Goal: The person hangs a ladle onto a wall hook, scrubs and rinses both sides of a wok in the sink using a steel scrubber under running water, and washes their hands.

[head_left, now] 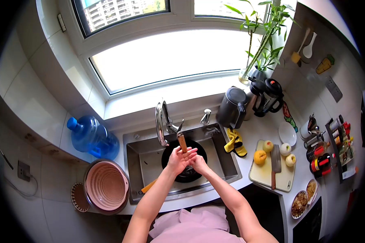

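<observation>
Over the sink, my left hand is turned palm up. The lower end of a wooden-handled tool sits at its fingers, and the handle points away from me toward the faucet. The kind of tool is not clear. My right hand presses against the left one with bent fingers. Anything inside the right hand is hidden. Below both hands, a black pan lies in the basin, partly covered by them. An orange-brown handle shows beside my left forearm.
Right of the sink are yellow-black gloves and a cutting board with a cleaver and several fruits. A kettle stands behind. To the left are a blue water bottle and a pink colander.
</observation>
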`<state>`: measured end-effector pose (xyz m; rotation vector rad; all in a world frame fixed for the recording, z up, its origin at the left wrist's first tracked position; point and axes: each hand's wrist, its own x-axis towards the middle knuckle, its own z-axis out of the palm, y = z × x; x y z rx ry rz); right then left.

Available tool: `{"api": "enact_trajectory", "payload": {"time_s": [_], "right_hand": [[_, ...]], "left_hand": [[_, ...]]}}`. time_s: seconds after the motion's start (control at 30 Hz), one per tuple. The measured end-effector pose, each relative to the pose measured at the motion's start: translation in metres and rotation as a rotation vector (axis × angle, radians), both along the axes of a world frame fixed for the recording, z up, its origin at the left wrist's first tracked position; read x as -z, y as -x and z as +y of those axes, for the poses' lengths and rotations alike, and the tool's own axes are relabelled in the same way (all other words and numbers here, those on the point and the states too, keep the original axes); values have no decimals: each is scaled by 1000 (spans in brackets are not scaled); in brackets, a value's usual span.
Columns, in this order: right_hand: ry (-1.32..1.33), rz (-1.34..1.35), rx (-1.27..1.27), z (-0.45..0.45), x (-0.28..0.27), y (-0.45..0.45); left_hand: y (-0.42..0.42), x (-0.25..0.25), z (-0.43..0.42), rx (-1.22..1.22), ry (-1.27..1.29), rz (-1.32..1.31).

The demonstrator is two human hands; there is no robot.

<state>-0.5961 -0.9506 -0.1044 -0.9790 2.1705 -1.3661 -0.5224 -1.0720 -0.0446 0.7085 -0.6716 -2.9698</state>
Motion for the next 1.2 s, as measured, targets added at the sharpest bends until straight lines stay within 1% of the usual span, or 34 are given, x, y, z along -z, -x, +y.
{"api": "enact_trajectory", "payload": {"time_s": [0.03,0.07,0.1,0.17,0.23,0.27,0.3,0.33,0.37,0.4,0.43,0.5,0.53,0.57,0.6,0.63,0.67,0.73,0.77,0.9,0.93,0.97,1.0,1.03,1.07,1.13,1.2], "right_hand": [[81,66,0,2,3,-2],[81,67,8,2,6,-3],[46,114,58,1,7,-4],[15,166,116,1,7,-5],[100,-117,182,1,-4,-4],[114,-124,170,2,-5,-3],[117,-119,181,4,-10,-4],[140,-195,175,7,-18,-6],[163,-270,168,9,-24,-5],[161,-256,155,11,-24,-3],[167,-252,163,10,-14,0],[94,-353,163,11,5,3],[79,-340,147,13,10,4],[76,-321,157,16,14,5],[105,-307,159,18,1,4],[131,-296,163,21,-9,3],[152,-327,148,23,-13,5],[163,-391,140,30,-9,17],[167,-398,140,35,-9,26],[241,-332,164,76,-49,63],[271,-306,160,89,-70,75],[114,-94,205,110,-94,90],[171,-39,242,127,-95,112],[229,20,276,144,-110,131],[286,-55,300,167,-127,148],[359,-51,340,211,-135,201],[417,-35,372,256,-165,244]], "left_hand": [[-5,-6,1,50,-33,60],[-8,1,-5,171,-7,143],[-12,-3,-6,179,-7,146],[-20,-13,-8,301,235,151],[-26,19,-21,378,395,77],[-32,38,-25,439,658,-119],[-32,106,-35,585,1451,-270],[-51,51,-15,959,1931,-646],[-57,57,-20,1285,2115,-585],[-63,80,-22,1137,2172,-525],[-64,78,-18,900,1877,-566],[-58,78,-11,776,1859,-587],[-55,75,-9,780,1863,-579],[-49,69,-8,750,1946,-557],[-41,60,-6,715,2028,-532],[-33,54,-5,716,2035,-520],[-26,49,-3,660,2050,-504],[-8,36,6,568,2084,-441],[4,28,12,568,2102,-414],[56,-23,60,262,2144,-58],[72,-39,76,270,2147,9],[91,-55,94,273,2151,75],[110,-70,115,264,2139,128],[131,-79,134,246,2095,184],[150,-89,157,209,2094,225],[197,-100,198,140,2105,366],[246,-114,238,58,2146,512]]}}
